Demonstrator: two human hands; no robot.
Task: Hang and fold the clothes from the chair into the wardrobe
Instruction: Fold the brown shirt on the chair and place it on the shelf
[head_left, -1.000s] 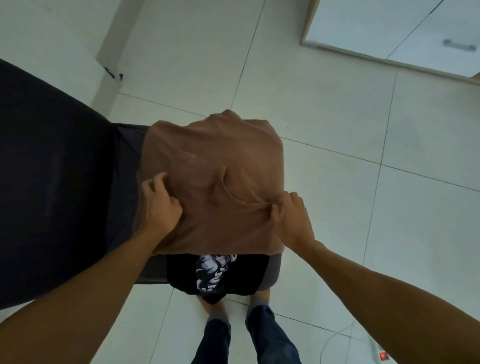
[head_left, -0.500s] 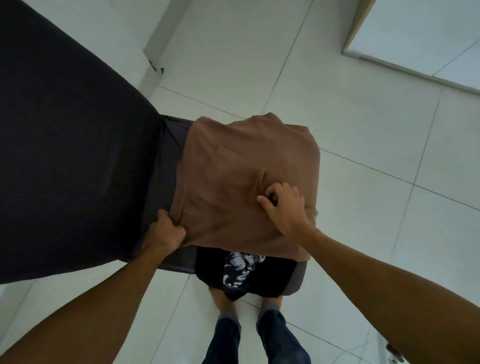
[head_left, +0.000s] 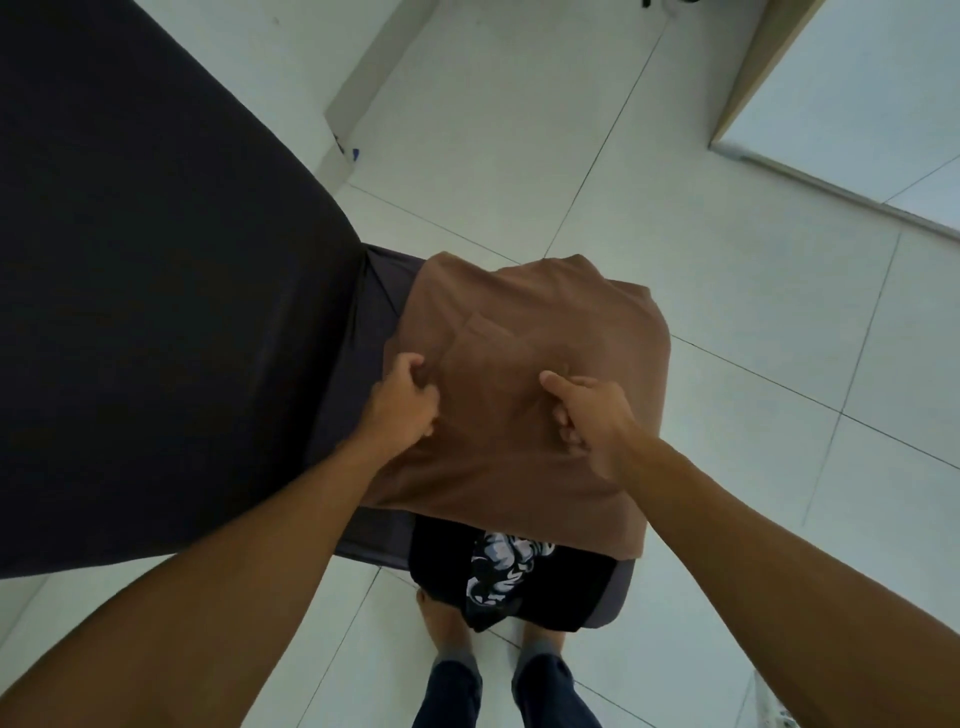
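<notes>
The brown garment (head_left: 524, 405) lies spread over the seat of the chair (head_left: 358, 415), on top of a black printed garment (head_left: 498, 577) whose edge hangs off the near side of the seat. Both hands work on the brown fabric, well apart from each other. The left hand (head_left: 408, 397) pinches a fold near the garment's left edge, fingers curled into the cloth. The right hand (head_left: 587, 410) bunches fabric near the middle, thumb extended and fingers curled under. To lift the piece cleanly, gather only the top layer, so that the black garment beneath stays on the seat. Raise both grips evenly and keep them apart so the cloth hangs open rather than twisted. The fabric appears soft and thin; it creases readily around each grip, and a raised seam or pocket line crosses its upper middle. The wardrobe cannot be identified with certainty in this view.
</notes>
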